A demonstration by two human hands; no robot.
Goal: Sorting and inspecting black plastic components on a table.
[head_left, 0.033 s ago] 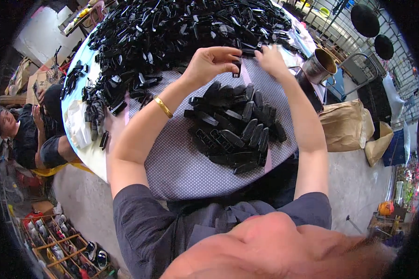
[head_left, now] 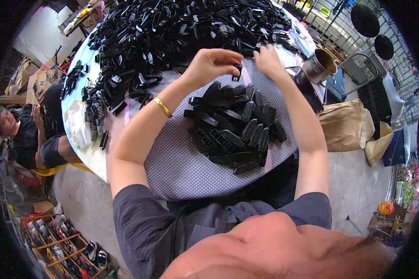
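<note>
My left hand [head_left: 214,64] is raised over the table, its fingers closed around a small black plastic part [head_left: 237,74]. Right of it, my right hand [head_left: 268,62] pinches at the near edge of the big heap, fingers drawn together; what lies between its fingertips is too small to make out. The big heap [head_left: 172,35] consists of loose, glossy black plastic parts and covers the far side of the table. Closer to me, below both hands, is a smaller pile [head_left: 237,128] of long, rounded black plastic pieces.
A patterned cloth covers the round table [head_left: 172,169]. Dark gloves [head_left: 96,118] and a white bag [head_left: 78,123] lie at its left. A metal pot [head_left: 319,66] stands at the right edge, near a brown paper bag [head_left: 344,125]. Another person [head_left: 25,135] sits at the left.
The black part in my left hand has tilted and now shows less below the fingers. My right hand's fingers have drawn closer together. The piles look unchanged.
</note>
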